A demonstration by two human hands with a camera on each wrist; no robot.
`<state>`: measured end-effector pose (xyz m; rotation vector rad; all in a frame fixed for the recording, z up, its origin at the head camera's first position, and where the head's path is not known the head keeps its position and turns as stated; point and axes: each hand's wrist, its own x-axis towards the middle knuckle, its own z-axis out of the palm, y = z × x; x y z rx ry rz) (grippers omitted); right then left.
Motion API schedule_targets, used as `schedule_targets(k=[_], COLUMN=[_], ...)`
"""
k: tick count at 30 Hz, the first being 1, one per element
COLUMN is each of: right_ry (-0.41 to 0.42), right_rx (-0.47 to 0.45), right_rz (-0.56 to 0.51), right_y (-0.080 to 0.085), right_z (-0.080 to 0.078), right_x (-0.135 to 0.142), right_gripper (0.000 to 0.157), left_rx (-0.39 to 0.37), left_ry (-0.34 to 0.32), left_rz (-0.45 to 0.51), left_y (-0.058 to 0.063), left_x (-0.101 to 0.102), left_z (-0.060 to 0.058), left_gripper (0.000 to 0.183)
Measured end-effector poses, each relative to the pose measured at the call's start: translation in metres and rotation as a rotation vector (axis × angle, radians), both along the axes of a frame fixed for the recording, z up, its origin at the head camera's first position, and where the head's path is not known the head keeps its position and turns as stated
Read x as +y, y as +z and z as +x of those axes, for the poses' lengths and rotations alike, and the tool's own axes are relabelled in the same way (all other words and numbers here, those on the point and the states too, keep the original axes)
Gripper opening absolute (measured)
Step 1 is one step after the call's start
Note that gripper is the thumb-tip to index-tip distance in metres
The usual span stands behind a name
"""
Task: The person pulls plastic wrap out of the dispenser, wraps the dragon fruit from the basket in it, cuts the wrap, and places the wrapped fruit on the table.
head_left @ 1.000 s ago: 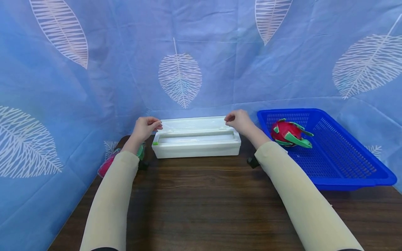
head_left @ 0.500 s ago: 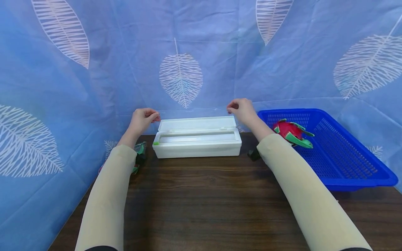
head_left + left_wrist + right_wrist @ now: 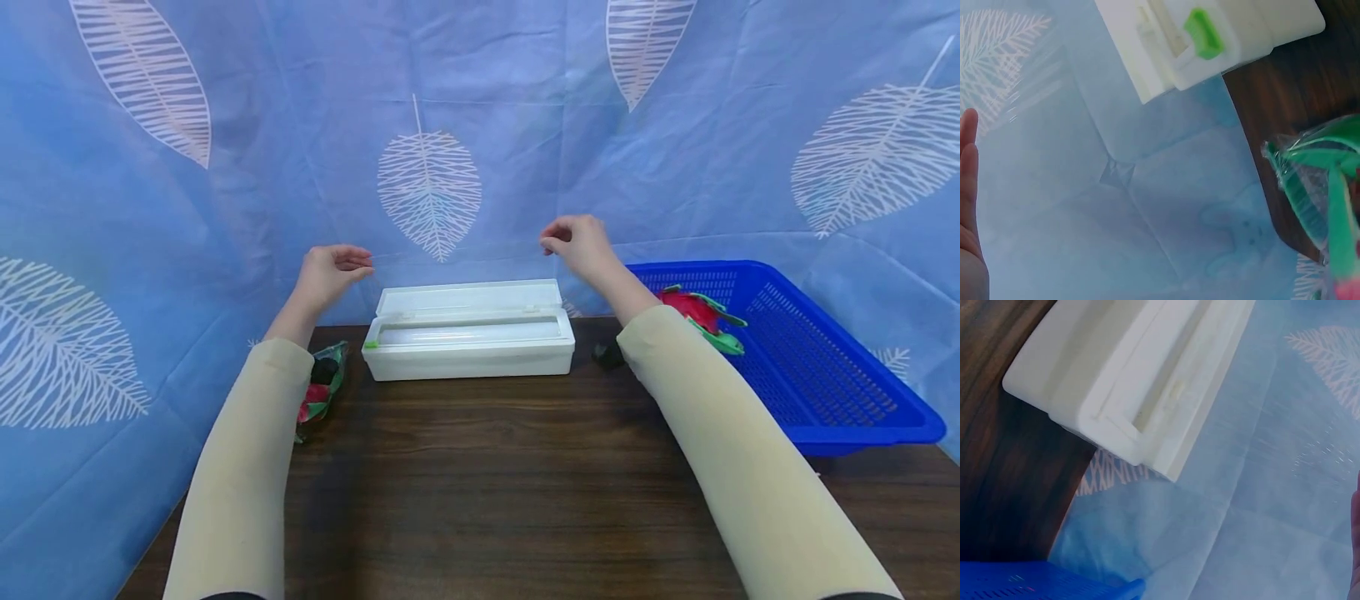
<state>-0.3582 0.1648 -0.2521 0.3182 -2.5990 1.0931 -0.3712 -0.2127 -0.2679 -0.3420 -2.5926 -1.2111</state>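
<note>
A: So what have we got in the hands here?

B: From what we can see, the left hand (image 3: 330,271) and right hand (image 3: 581,242) each have thumb and fingers brought together, pinching clear film (image 3: 1324,459). It barely shows, tbh. We only catch shiny creases against the blue cloth (image 3: 510,150) in the wrist views, and can't make out how far it spans.

A: And where's the box in all this?

B: The white box (image 3: 468,362) sits near the far edge of the dark wood table (image 3: 480,483), lid (image 3: 468,296) tipped back. Both hands are up off it, one past each end, a bit higher than the lid. We also spot a green tab (image 3: 1205,34) at its left end.

A: Anything else around?

B: Yep, we've got a blue basket (image 3: 817,358) on the right with a red-and-green fruit (image 3: 690,308) in it, partly behind the right sleeve (image 3: 742,442). Beside the left sleeve (image 3: 240,450) there's a wrapped bundle (image 3: 317,393), red and green too, in clear plastic.
</note>
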Motion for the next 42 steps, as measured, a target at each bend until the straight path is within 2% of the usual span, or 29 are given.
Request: schedule_targets(k=[5,9,16,22,27,31,36,42], right_ry=[0.007,0.024,0.03,0.065,0.083,0.063,0.04,0.04], right_rx=[0.01,0.012,0.04,0.042,0.014,0.019,0.025,0.035], right_rz=[-0.003,-0.019,-0.018,-0.025,-0.05,-0.049,-0.029,-0.041], right_y=[0.006,0.011,0.017,0.026,0.034,0.041,0.049,0.059], right_z=[0.001,0.001,0.002,0.002,0.001,-0.001,-0.002,-0.002], right_x=[-0.002,-0.001,0.003,0.001,0.003,0.005,0.007,0.007], right_gripper=[0.022,0.022,0.022,0.022,0.024,0.024,0.025,0.026], left_rx=[-0.027,-0.006,0.059,0.087,0.105,0.096,0.105,0.131], left_ry=[0.036,0.069,0.017,0.025,0.084,0.116,0.117,0.117], left_rz=[0.016,0.027,0.055,0.062,0.041,0.047,0.065,0.1], left_y=[0.006,0.01,0.017,0.026,0.034,0.042,0.052,0.058], left_x=[-0.002,-0.003,-0.003,-0.003,0.0,0.004,0.007,0.006], left_z=[0.001,0.003,0.004,0.006,0.002,-0.002,-0.004,-0.005], left_gripper=[0.023,0.022,0.022,0.022,0.025,0.029,0.03,0.029])
